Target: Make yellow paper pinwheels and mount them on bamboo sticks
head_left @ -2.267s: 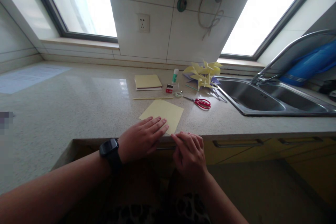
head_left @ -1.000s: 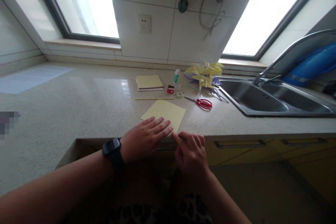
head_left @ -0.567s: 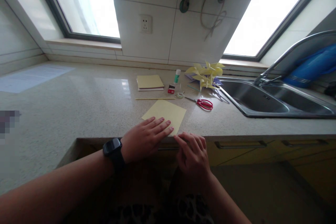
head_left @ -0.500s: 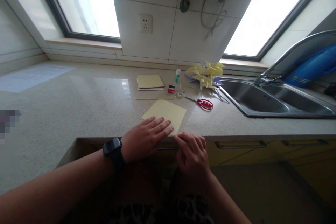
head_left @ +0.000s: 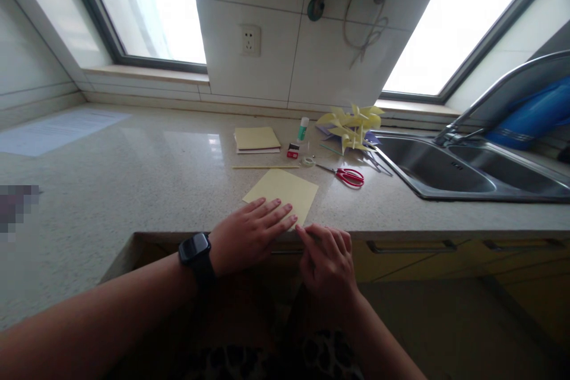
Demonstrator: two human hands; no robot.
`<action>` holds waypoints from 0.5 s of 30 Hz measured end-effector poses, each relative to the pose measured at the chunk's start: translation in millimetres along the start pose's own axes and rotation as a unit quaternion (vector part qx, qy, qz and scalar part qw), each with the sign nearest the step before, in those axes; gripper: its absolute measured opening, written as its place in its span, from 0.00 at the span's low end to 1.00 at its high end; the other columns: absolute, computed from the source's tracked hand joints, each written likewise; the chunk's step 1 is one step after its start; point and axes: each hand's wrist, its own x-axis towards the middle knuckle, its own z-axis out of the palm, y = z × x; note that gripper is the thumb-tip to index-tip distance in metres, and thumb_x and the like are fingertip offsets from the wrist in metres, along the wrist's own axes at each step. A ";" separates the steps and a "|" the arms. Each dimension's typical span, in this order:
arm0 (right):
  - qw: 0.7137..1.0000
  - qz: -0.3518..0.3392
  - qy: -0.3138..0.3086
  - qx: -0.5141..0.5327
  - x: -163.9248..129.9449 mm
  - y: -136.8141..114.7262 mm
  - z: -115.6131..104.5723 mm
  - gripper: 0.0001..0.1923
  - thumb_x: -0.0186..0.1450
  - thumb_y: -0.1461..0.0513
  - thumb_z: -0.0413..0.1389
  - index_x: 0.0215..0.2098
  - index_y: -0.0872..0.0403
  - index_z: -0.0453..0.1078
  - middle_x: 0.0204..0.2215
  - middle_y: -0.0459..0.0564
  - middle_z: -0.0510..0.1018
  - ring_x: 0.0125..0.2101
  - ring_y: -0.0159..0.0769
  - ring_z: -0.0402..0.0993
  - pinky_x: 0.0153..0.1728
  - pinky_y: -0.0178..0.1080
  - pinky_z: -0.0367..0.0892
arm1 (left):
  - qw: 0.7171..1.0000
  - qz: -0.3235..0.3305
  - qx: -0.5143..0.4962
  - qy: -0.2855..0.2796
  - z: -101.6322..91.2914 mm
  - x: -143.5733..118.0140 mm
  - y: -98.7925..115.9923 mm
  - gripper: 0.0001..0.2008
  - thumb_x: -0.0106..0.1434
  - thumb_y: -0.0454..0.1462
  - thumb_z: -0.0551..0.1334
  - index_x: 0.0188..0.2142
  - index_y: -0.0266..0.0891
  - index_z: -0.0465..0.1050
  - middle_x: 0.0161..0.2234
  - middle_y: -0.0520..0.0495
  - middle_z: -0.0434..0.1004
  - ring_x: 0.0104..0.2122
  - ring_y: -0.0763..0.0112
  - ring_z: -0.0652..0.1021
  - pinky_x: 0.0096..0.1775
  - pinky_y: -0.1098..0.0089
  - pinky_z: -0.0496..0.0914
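Note:
A square sheet of pale yellow paper (head_left: 289, 188) lies turned like a diamond near the counter's front edge. My left hand (head_left: 252, 228), with a dark watch on the wrist, rests flat on its lower part, fingers stretched out. At the near corner of the sheet, my right hand (head_left: 327, 255) is closed, its index fingertip on the corner and the other fingers curled; its thumb is hidden. Just beyond the sheet lie a thin yellow stick (head_left: 266, 167), a roll of clear tape (head_left: 307, 161) and red-handled scissors (head_left: 350, 176).
Farther back are a stack of yellow paper (head_left: 257, 139), a small red box (head_left: 293, 151) and a glue stick (head_left: 303, 129). Yellow and purple paper pinwheels (head_left: 354, 127) lie beside the steel sink (head_left: 427, 196). Printed sheets (head_left: 57, 130) lie at far left.
The view has shifted slightly, moving everything a little to the right. Both hands stay on the sheet, with only a tiny shift of the right fingertip at its near corner.

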 end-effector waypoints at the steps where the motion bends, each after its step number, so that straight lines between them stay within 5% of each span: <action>1: 1.000 0.003 -0.003 -0.003 0.7 -0.4 0.3 0.25 0.64 0.69 0.55 0.59 0.52 0.70 0.45 0.54 0.77 0.45 0.45 0.72 0.48 0.51 0.64 | 1.000 0.001 0.002 0.001 0.3 -0.1 0.2 0.28 0.70 0.35 0.56 0.69 0.39 0.56 0.69 0.39 0.59 0.68 0.52 0.61 0.65 0.49 0.58; 15: 1.000 0.018 -0.009 -0.001 0.3 -0.6 1.9 0.24 0.63 0.69 0.56 0.57 0.49 0.72 0.45 0.52 0.76 0.44 0.44 0.72 0.48 0.50 0.64 | 1.000 0.006 0.004 0.011 1.9 -0.2 -0.3 0.30 0.69 0.35 0.57 0.69 0.38 0.55 0.69 0.39 0.59 0.68 0.53 0.62 0.65 0.51 0.57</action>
